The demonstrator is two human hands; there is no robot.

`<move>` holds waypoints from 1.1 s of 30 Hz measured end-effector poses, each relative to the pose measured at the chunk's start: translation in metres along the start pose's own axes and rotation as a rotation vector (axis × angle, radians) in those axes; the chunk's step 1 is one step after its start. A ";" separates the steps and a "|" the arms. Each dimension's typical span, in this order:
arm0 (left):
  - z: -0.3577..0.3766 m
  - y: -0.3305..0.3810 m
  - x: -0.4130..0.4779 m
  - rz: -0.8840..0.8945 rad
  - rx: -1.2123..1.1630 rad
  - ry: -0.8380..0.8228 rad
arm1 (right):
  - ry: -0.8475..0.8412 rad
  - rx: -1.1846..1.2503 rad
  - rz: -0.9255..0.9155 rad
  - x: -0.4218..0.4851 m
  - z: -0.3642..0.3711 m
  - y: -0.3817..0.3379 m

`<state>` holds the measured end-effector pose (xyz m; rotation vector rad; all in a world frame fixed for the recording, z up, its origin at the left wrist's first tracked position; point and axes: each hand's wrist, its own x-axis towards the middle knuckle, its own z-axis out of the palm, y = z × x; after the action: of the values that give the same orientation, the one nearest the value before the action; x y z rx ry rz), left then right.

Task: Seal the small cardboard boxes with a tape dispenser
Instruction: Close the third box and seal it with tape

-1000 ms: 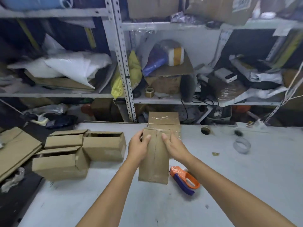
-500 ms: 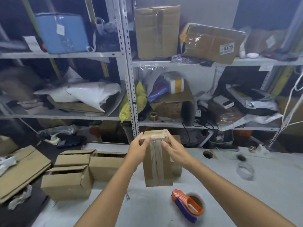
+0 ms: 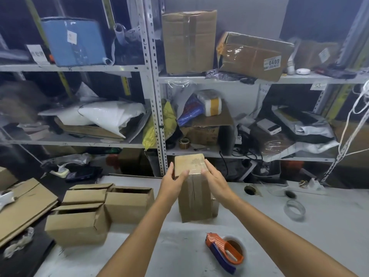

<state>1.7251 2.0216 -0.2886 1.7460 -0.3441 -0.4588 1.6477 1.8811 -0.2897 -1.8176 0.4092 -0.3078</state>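
Observation:
A small taped cardboard box (image 3: 194, 198) stands on end at the middle of the grey table (image 3: 279, 246), with clear tape down its front and over its top. My left hand (image 3: 172, 181) grips its upper left edge, thumb on the front face. On the upper right edge is my right hand (image 3: 214, 179), fingers along the side. Another sealed box (image 3: 215, 206) peeks out behind it. The orange and blue tape dispenser (image 3: 225, 251) lies on the table nearer to me, untouched.
Three open small boxes (image 3: 127, 204) (image 3: 77, 222) (image 3: 85, 194) sit at the left. Flattened cardboard (image 3: 24, 204) lies beyond them. A clear tape roll (image 3: 294, 209) and smaller rolls (image 3: 249, 189) lie at the right. Crowded metal shelves (image 3: 155, 116) stand behind the table.
Both hands have turned the box from a tilted, lifted position to upright and moved it away from me toward the sealed box. My view has tilted upward.

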 end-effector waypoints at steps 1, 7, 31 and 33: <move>0.000 0.000 0.002 -0.025 0.001 -0.006 | -0.005 0.007 -0.013 -0.001 0.003 0.000; -0.004 -0.005 0.009 -0.069 -0.055 0.024 | -0.080 0.009 -0.018 -0.004 0.009 0.002; -0.018 0.010 0.012 -0.035 -0.207 -0.124 | -0.030 0.171 0.126 0.003 -0.001 -0.005; -0.014 0.006 0.010 -0.029 -0.151 -0.106 | -0.028 0.139 0.119 0.002 0.004 -0.003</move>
<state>1.7410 2.0272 -0.2809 1.5849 -0.3504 -0.5853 1.6516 1.8846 -0.2875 -1.6532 0.4633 -0.2222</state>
